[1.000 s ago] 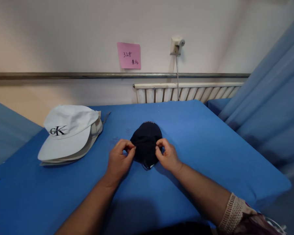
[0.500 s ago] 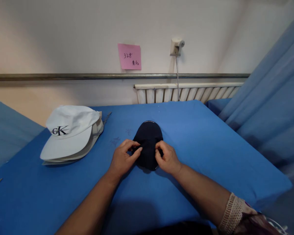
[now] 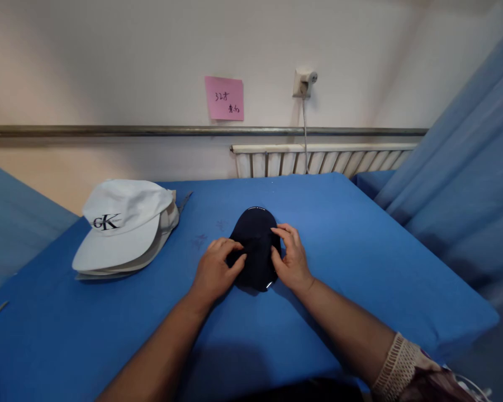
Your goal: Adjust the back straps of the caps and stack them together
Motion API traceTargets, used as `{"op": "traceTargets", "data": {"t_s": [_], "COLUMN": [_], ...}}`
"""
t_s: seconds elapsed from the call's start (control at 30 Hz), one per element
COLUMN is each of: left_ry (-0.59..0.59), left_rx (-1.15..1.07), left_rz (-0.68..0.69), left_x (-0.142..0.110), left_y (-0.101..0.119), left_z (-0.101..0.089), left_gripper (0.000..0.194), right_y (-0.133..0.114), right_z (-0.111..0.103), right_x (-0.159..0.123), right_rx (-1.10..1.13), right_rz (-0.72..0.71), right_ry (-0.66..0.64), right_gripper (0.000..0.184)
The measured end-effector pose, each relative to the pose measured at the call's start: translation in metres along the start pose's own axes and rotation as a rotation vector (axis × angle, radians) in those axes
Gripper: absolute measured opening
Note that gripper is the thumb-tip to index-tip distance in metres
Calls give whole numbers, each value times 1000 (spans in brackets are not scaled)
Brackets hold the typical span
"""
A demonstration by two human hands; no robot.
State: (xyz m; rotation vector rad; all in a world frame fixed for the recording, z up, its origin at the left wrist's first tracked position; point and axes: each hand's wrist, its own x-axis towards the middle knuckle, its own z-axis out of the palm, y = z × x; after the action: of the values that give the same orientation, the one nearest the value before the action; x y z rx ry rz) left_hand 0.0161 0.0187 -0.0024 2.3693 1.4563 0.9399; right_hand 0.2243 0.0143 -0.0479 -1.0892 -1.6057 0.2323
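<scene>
Item: one dark cap [image 3: 256,265], soft fabric, a line of tiny pale lettering at its far edge and a small pale mark at its near end; location, middle of the worktop [image 3: 360,262], which is covered in blue cloth. Left hand [image 3: 215,269]: at the cap's left side, thumb and fingertips close together on the fabric; whether they pinch a fold cannot be told. Right hand [image 3: 292,261]: at the cap's right side, thumb and fingers parted, tips resting on the fabric, no firm grip seen. Adjacent lot: stacked caps, a white cap [image 3: 123,245] with black lettering uppermost, paler brims [image 3: 145,262] beneath, all well apart from the hands, to the left. Wall fittings: pink note [image 3: 225,99], metal rail [image 3: 151,131]. Risks, as judged: the limp fabric could crease or cave in if the fingertips press unevenly; the cap could skew or slide on the cloth if one hand pulls harder than the other; the stack, its brims not squared, could topple if the left forearm swung into it
</scene>
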Motion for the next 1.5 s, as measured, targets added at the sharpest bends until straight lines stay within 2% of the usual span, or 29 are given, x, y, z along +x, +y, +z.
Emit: {"op": "traceTargets", "data": {"t_s": [0.07, 0.17, 0.27, 0.37, 0.57, 0.67, 0.77, 0.9, 1.03, 1.13, 1.27, 1.33, 1.43, 1.5], "left_ry": [-38, -45, 49, 170, 226, 308, 418, 514, 580, 506, 288, 217, 177, 177], "left_rx": [43, 68, 62, 31, 20, 35, 61, -10, -11, 21, 109, 183, 243, 238], "left_rz": [2, -1, -7, -38, -123, -143, -267, -480, -489, -418, -162, -75, -57, -64], "left_x": [1, 1, 1, 0, 2, 5, 9, 12, 9, 6, 4, 5, 5, 5], "left_y": [2, 5, 8, 8, 0, -13, -31, -46, -42, -35, -31, -31, -34, -35], "left_z": [2, 1, -2, -4, -5, -10, -19, -34, -44, -46, -43, -41, -38, -37], "left_gripper": [7, 10, 10, 10, 11, 12, 11, 22, 22, 23, 23, 21, 21, 22], "right_y": [2, 7, 14, 22, 27, 24, 24, 33, 43, 47, 51, 53, 61, 69], "right_z": [1, 2, 2, 3, 4, 4, 6, 13, 19, 21, 21, 22, 25, 29], "right_x": [1, 2, 4, 7, 11, 9, 5, -1, -4, -5, -7, -6, 6, 25], "right_rx": [-26, -38, -28, -23, -14, 23, 41, 46, 58, 64, 63, 59, 39, 19], "right_rz": [5, 26, 66, 115, 128, 120, 151, 262, 347, 387, 433, 466, 538, 593], "right_ry": [-16, -17, -16, -35, -44, -19, -16, -47, -85, -89, -81, -76, -76, -89], "right_gripper": [47, 44, 38, 23, 12, 12, 12, 12, 13, 11, 11, 13, 19, 22]}}
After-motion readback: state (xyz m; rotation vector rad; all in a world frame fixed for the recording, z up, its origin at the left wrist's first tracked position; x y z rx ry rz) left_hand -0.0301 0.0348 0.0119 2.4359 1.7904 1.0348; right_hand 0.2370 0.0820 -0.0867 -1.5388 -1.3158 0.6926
